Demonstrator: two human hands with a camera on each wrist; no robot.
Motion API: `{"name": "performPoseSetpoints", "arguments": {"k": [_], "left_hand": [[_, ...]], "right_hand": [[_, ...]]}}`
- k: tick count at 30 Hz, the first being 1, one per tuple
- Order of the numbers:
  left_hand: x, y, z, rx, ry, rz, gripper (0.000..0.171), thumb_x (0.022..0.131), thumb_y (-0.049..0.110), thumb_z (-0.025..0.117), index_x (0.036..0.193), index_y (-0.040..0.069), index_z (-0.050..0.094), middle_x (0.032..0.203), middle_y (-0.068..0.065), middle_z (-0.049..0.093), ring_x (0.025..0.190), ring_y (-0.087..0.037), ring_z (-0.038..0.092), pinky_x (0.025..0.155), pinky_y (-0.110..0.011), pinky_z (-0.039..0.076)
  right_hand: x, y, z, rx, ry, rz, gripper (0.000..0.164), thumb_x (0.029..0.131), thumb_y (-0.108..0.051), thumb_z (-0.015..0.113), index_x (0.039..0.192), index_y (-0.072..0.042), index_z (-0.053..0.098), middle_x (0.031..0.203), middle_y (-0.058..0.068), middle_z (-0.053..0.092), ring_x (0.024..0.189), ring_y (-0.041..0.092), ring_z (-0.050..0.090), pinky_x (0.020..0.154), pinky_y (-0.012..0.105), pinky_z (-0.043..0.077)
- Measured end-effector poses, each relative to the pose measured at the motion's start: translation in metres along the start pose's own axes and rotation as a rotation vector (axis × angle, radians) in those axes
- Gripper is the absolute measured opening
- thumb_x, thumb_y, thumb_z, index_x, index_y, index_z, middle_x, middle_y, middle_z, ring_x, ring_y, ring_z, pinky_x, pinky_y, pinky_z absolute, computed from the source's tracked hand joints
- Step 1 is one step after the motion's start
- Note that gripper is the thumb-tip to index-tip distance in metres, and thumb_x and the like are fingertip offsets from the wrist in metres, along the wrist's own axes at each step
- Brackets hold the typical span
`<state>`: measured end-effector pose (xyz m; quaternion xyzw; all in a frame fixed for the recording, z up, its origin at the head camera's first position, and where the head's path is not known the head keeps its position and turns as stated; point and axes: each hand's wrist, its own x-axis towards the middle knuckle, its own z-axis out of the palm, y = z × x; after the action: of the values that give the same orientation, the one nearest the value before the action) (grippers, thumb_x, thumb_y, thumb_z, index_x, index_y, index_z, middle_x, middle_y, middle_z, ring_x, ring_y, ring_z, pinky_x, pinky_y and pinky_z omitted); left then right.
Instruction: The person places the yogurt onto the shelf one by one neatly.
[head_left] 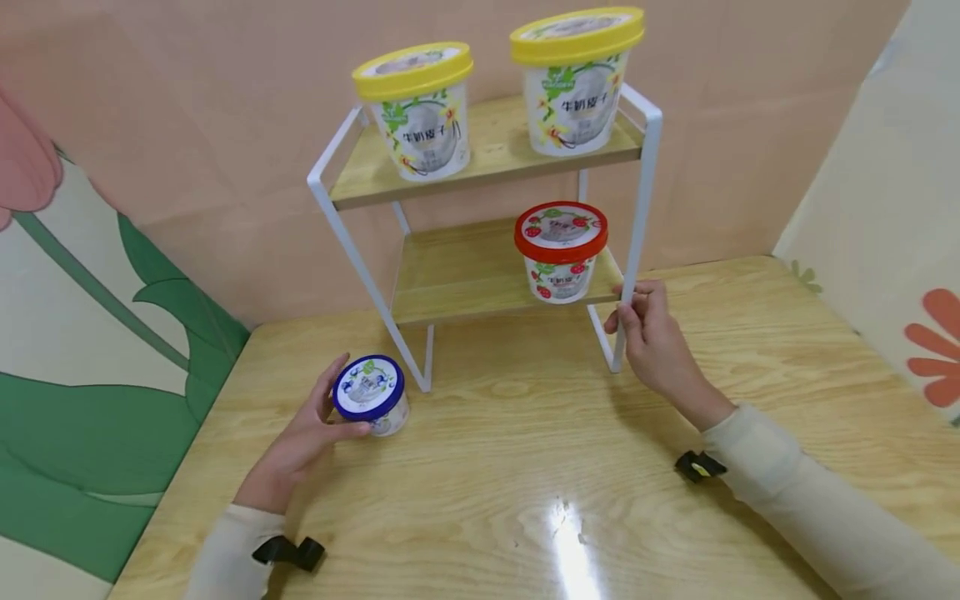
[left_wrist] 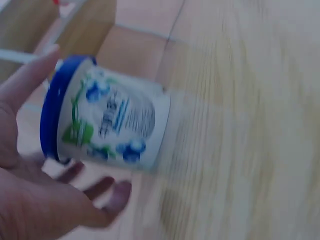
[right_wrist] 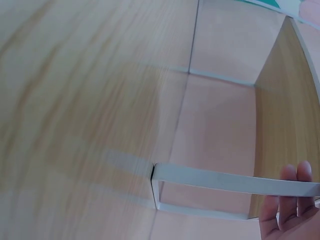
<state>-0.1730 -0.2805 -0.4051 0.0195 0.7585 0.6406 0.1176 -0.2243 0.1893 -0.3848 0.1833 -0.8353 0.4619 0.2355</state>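
Observation:
A white ice cream tub with a blue lid point(head_left: 368, 388) stands on the table by the shelf's left front leg. My left hand point(head_left: 318, 429) curves around its left side, thumb in front at the lid and fingers behind. Blueberry pictures mark the tub's side point(left_wrist: 117, 117) in the left wrist view. My right hand point(head_left: 658, 346) grips the white right front leg of a two-tier wooden shelf point(head_left: 465, 271), at lower-board height. In the right wrist view, fingertips point(right_wrist: 304, 171) curl over that white metal leg point(right_wrist: 225, 181).
A smaller tub with a red lid point(head_left: 561, 237) sits at the right of the lower board. Two large yellow-lidded tubs, one left point(head_left: 423, 117) and one right point(head_left: 576, 92), stand on the top board. Behind rises a pink backdrop point(head_left: 225, 167); the wooden table point(head_left: 480, 483) extends in front.

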Motion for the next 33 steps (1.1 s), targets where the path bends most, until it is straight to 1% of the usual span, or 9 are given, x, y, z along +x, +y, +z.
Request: {"name": "performPoseSetpoints", "arguments": {"k": [2,4,7,11,16,21,25,28,33], "left_hand": [[0.001,-0.002,-0.006,0.057,-0.026,0.066,0.11,0.081,0.002,0.079,0.159,0.037,0.01,0.169,0.0,0.005,0.155,-0.036,0.0,0.119,-0.069,0.006],[0.001,-0.004,-0.01,0.083,-0.046,0.119,0.109,0.082,0.002,0.078,0.159,0.037,0.009,0.169,0.001,0.007,0.156,-0.035,0.002,0.118,-0.069,0.01],[0.002,-0.006,-0.013,0.092,-0.056,0.156,0.106,0.085,0.002,0.076,0.16,0.036,0.009,0.169,-0.001,0.011,0.155,-0.036,0.007,0.118,-0.067,0.015],[0.003,-0.007,-0.013,0.111,-0.04,0.141,0.101,0.087,0.006,0.075,0.16,0.036,0.011,0.168,-0.004,0.014,0.154,-0.039,0.013,0.119,-0.067,0.016],[0.003,-0.008,-0.012,0.121,-0.016,0.104,0.102,0.086,0.01,0.078,0.16,0.035,0.013,0.168,-0.003,0.014,0.153,-0.042,0.014,0.119,-0.067,0.016],[0.003,-0.008,-0.011,0.106,-0.011,0.079,0.103,0.082,0.007,0.08,0.16,0.028,0.015,0.168,-0.003,0.014,0.152,-0.042,0.018,0.119,-0.063,0.022],[0.001,-0.007,-0.011,0.107,-0.016,0.062,0.104,0.081,0.007,0.081,0.16,0.031,0.017,0.168,-0.004,0.015,0.15,-0.041,0.024,0.117,-0.06,0.028],[0.0,-0.006,-0.011,0.115,-0.014,0.054,0.104,0.081,0.008,0.082,0.159,0.033,0.018,0.167,-0.003,0.017,0.149,-0.038,0.029,0.116,-0.057,0.031],[-0.001,-0.004,-0.008,0.144,-0.001,0.054,0.102,0.079,0.01,0.084,0.158,0.028,0.024,0.166,-0.001,0.021,0.144,-0.036,0.037,0.112,-0.051,0.036]], "right_hand": [[0.0,0.001,0.0,-0.001,-0.002,-0.01,0.027,0.107,-0.01,0.037,0.13,0.005,0.037,0.081,0.006,0.062,0.078,0.025,0.062,0.073,0.008,0.044],[0.0,0.001,0.001,-0.006,-0.001,-0.016,0.027,0.107,-0.011,0.037,0.129,0.005,0.037,0.082,0.006,0.062,0.079,0.026,0.062,0.073,0.008,0.044],[-0.001,0.001,0.001,-0.012,0.002,-0.02,0.027,0.107,-0.011,0.037,0.129,0.004,0.037,0.082,0.007,0.062,0.078,0.024,0.062,0.073,0.008,0.044],[-0.001,0.0,0.0,-0.012,-0.002,-0.018,0.027,0.107,-0.011,0.037,0.129,0.004,0.037,0.082,0.008,0.062,0.078,0.022,0.062,0.072,0.008,0.044],[0.0,0.0,0.0,-0.008,0.001,-0.021,0.027,0.107,-0.01,0.037,0.129,0.004,0.037,0.081,0.007,0.062,0.078,0.024,0.062,0.072,0.009,0.044],[0.0,0.002,0.001,-0.005,-0.005,-0.02,0.027,0.107,-0.009,0.037,0.13,0.004,0.037,0.081,0.008,0.062,0.078,0.02,0.061,0.072,0.01,0.045],[-0.001,0.001,0.001,-0.013,-0.005,-0.013,0.027,0.107,-0.011,0.037,0.13,0.004,0.037,0.082,0.01,0.062,0.078,0.018,0.061,0.073,0.01,0.045],[-0.001,0.001,0.001,-0.012,-0.005,-0.012,0.027,0.107,-0.011,0.037,0.129,0.004,0.037,0.082,0.009,0.062,0.078,0.021,0.062,0.073,0.009,0.044],[0.0,0.0,0.0,-0.007,-0.003,-0.012,0.027,0.107,-0.011,0.037,0.129,0.005,0.037,0.081,0.007,0.061,0.077,0.022,0.061,0.072,0.009,0.044]]}}
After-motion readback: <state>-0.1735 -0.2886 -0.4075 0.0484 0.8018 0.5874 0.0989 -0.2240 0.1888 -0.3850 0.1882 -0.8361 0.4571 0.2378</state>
